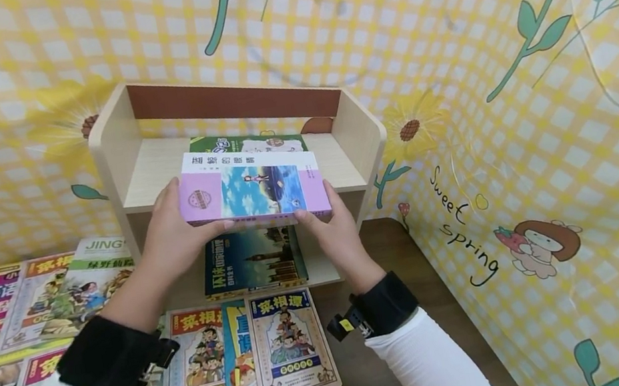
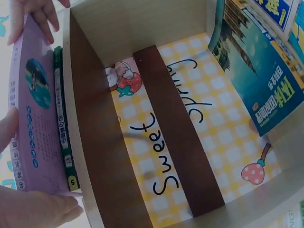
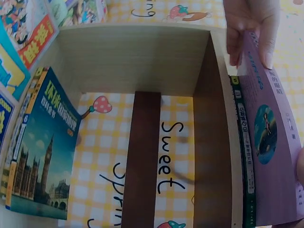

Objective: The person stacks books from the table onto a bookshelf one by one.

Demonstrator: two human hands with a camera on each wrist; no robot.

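Observation:
Both hands hold a purple and white book [image 1: 259, 184] with a seaside picture, level over the upper shelf of a small wooden bookshelf [image 1: 369, 133]. The left hand [image 1: 169, 225] grips its left end, thumb along the front edge. At the right end, the right hand [image 1: 332, 223] grips it the same way. Under and behind it lies a green book [image 1: 246, 141] on the upper shelf; in the right wrist view the green book's spine [image 3: 244, 152] is right beside the purple book [image 3: 273, 137]. Whether the two books touch I cannot tell.
On the lower shelf lies a dark blue book stack [image 1: 253, 259] with a clock tower cover. Comic-style books [image 1: 291, 348] lie on the dark table [image 1: 393, 261] in front, and more books [image 1: 34, 297] spread at the left. A yellow checked cloth [image 1: 447, 63] covers the wall.

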